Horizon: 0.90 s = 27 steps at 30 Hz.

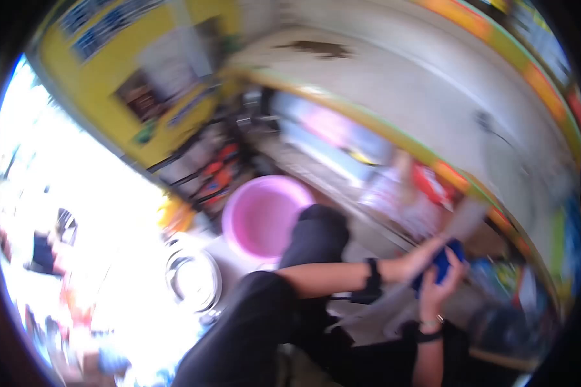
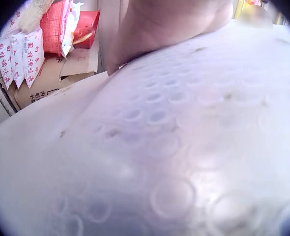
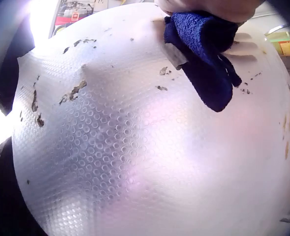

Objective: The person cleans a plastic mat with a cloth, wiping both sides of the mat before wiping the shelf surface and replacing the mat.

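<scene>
A translucent plastic mat [image 3: 110,137] with a pattern of raised rings fills most of both wrist views. Dark dirt specks [image 3: 73,92] mark its surface. My right hand [image 1: 440,289] grips a dark blue cloth [image 3: 204,54], which lies against the mat near its upper edge. In the head view the cloth shows between both hands. My left hand [image 1: 410,263], with a black band at its wrist, reaches in from the left to the mat. From the left wrist camera, the hand is at the mat's upper edge; its fingers are mostly hidden, so their grip cannot be told.
A pink basin [image 1: 234,222] stands on the floor beyond my knees, with a round metal pan [image 1: 216,284] to its left. A counter [image 1: 400,84] runs along the right. Under it are a cardboard box [image 2: 81,61], red baskets [image 2: 51,29] and printed packets [image 2: 31,54].
</scene>
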Motion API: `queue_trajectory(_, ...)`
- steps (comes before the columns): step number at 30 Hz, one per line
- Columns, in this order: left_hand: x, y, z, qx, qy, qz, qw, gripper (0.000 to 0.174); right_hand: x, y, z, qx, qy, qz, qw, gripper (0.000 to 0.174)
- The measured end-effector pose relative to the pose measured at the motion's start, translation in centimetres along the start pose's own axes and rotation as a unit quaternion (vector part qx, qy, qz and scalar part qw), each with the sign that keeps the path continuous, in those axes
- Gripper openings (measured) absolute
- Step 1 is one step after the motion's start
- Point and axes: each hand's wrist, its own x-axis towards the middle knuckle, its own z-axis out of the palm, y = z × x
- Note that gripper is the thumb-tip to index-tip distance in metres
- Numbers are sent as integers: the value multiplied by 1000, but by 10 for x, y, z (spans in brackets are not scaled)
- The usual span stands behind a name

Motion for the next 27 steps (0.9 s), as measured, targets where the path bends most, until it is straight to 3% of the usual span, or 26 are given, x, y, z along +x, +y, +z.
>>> queue_trajectory(1, 10, -16, -8, -96, -23, -37, 994, 35, -7, 10, 5, -7, 1, -17, 1000, 42)
queue_trajectory(3, 8, -11, 2, -194, -12, -30, 981, 34, -6, 11, 7, 30, 13, -13, 999, 39)
queue_trajectory(5, 12, -4, 5, -264, -91, -48, 959, 35, 4, 17, 3, -34, 5, -55, 998, 34)
queue_trajectory(7, 20, -7, 3, -258, -112, -4, 960, 31, 14, 20, 5, -68, 30, -63, 995, 30)
queue_trajectory(9, 18, -3, 3, -269, -142, -11, 953, 31, 19, 31, 12, -1, 72, -9, 997, 29)
queue_trajectory(10, 15, 1, 4, -248, -144, 11, 958, 32, 19, 45, 17, -29, 97, -31, 994, 30)
queue_trajectory(13, 19, -3, 5, -259, -158, 49, 951, 34, 22, 65, 16, -43, 86, 2, 995, 32)
queue_trajectory(18, 14, 1, -1, -220, -120, 22, 968, 37, 15, 59, 25, -42, 88, 53, 994, 40)
queue_trajectory(20, 12, 6, -5, -120, -90, 64, 987, 40, 6, 55, 26, -6, 48, -29, 998, 48)
queue_trajectory(23, 16, 5, -11, -89, -68, 35, 993, 43, -9, 52, 28, 19, 34, -82, 996, 43)
queue_trajectory(27, 29, -3, -9, -184, -73, 7, 980, 42, 3, 16, 9, -65, -13, -172, 983, 42)
